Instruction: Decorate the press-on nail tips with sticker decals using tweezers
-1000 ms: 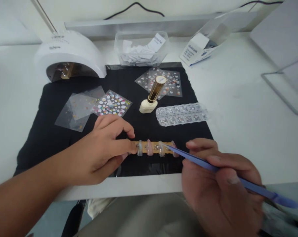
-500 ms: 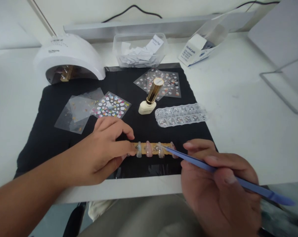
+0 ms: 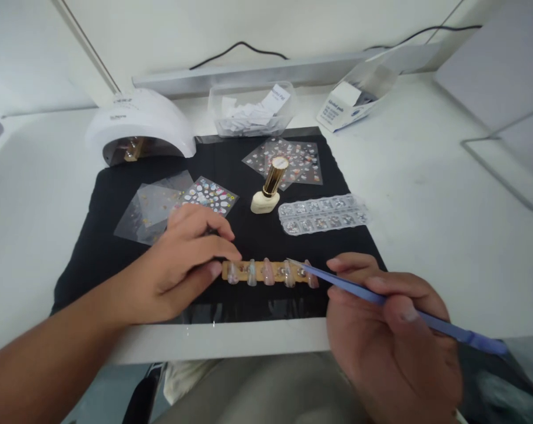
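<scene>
A tan strip holding several false nail tips (image 3: 266,271) lies on a black mat (image 3: 116,194) near the table's front edge. My left hand (image 3: 182,262) rests at the strip's left end, thumb and fingers curled and pressed against it. My right hand (image 3: 390,330) is closed on blue tweezers (image 3: 381,299), whose tip sits just above a nail tip toward the strip's right end.
On the mat are a gold-capped polish bottle (image 3: 268,188), a clear rhinestone tray (image 3: 323,213) and sticker sheets (image 3: 208,195). Behind stand a white nail lamp (image 3: 140,126), a clear tub of paper pads (image 3: 251,109) and an open white box (image 3: 343,109).
My left hand has slid a little left, uncovering the strip's left end and one more nail tip. The tweezers stay at the same nail; the camera has tilted slightly.
</scene>
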A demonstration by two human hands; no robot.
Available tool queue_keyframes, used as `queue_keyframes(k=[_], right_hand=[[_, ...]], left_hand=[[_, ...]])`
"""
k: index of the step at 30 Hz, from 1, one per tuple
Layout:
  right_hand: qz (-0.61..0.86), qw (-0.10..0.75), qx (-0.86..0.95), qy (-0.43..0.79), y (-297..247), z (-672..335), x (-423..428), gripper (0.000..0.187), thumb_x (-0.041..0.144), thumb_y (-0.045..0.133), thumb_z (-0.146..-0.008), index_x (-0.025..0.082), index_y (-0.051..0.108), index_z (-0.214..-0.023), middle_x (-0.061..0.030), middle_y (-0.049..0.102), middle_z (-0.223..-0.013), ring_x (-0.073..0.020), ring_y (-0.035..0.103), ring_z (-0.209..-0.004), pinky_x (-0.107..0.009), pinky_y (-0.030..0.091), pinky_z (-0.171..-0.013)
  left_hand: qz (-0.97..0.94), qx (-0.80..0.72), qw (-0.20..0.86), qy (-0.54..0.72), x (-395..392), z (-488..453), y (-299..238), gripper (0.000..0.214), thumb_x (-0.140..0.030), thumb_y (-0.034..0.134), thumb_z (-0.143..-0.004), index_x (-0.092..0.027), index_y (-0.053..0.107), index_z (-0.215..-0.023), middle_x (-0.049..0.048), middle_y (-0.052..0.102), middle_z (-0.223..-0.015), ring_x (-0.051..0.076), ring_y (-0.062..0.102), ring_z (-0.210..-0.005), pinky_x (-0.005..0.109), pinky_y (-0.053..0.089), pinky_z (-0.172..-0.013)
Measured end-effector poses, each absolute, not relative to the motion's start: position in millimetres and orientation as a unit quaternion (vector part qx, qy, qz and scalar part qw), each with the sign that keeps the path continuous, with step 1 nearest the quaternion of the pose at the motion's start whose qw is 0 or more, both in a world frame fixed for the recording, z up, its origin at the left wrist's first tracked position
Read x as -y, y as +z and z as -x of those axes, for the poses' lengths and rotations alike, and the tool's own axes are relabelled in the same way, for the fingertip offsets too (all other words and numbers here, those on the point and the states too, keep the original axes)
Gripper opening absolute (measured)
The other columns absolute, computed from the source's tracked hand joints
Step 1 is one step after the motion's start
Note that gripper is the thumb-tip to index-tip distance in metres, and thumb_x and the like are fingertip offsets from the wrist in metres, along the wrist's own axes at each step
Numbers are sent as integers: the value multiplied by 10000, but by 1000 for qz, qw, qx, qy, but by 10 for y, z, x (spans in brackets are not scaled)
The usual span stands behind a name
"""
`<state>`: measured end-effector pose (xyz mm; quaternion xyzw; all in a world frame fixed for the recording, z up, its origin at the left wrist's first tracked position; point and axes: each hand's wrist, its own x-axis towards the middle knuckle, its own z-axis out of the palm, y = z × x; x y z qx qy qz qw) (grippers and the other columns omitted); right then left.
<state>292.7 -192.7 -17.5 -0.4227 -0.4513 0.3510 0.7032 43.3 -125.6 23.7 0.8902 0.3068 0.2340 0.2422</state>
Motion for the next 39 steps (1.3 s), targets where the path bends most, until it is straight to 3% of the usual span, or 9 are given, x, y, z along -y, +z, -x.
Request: queue_keyframes(k=[8,12,19,23,26,29,34,39], right_hand=[[396,719,419,389,-159,-2921,1905,138,278,636,-883,306,767,-851,-29,687,-618,-266,645,-910,-465,557,-782],[372,731,412,396,-175,-2924,1881,138,276,632,-882,293,767,-854,-28,666,-648,-238,641,-902,-407,566,-748],[333,743,419,401,-208,-2900,1884,155,266,600,-916,275,750,-879,-26,653,-772,-202,644,-798,-335,564,-593],[308,758,448,360,-126,-3012,1856,158,239,598,-916,261,752,-888,-21,684,-719,-205,655,-796,-350,541,-654],[272,781,474,303,54,-3207,1752,121,280,656,-884,272,769,-838,-6,706,-633,-203,626,-700,-402,520,-744],[236,800,488,256,301,-3393,1582,84,304,709,-858,273,781,-829,1,697,-621,-204,624,-674,-396,503,-719],[217,786,521,252,655,-3472,1279,58,328,789,-819,282,786,-782,3,678,-634,-198,622,-630,-393,504,-673],[194,743,591,247,733,-3418,1015,56,363,771,-837,320,794,-809,11,679,-608,-198,629,-602,-390,528,-666]], left_hand=[[-787,-483,86,375,988,-183,107,133,-185,538,-919,-253,559,-1031,35,578,-1063,249,534,-1085,451,431,-988],[-750,-576,67,318,884,-196,12,207,-251,575,-863,-225,545,-1066,46,595,-1082,266,545,-1082,458,442,-992],[-742,-605,65,283,901,-298,-55,292,-271,565,-838,-202,563,-1122,96,606,-1152,315,546,-1128,510,443,-999],[-755,-584,78,288,1038,-283,207,331,-340,566,-876,-210,560,-1181,89,591,-1205,280,573,-1118,469,455,-1017],[-764,-578,104,268,1092,-235,483,350,-419,564,-900,-224,573,-1191,74,605,-1175,242,599,-1023,394,512,-897],[-765,-603,123,190,1016,-225,621,372,-440,526,-901,-216,585,-1192,76,637,-1118,241,618,-963,383,528,-828],[-768,-624,112,92,848,-375,444,463,-479,561,-877,-212,601,-1253,95,680,-1127,297,639,-1070,430,510,-936],[-735,-675,55,37,890,-579,265,748,-579,618,-828,-152,489,-1429,222,573,-1320,442,570,-1204,584,449,-1003]])
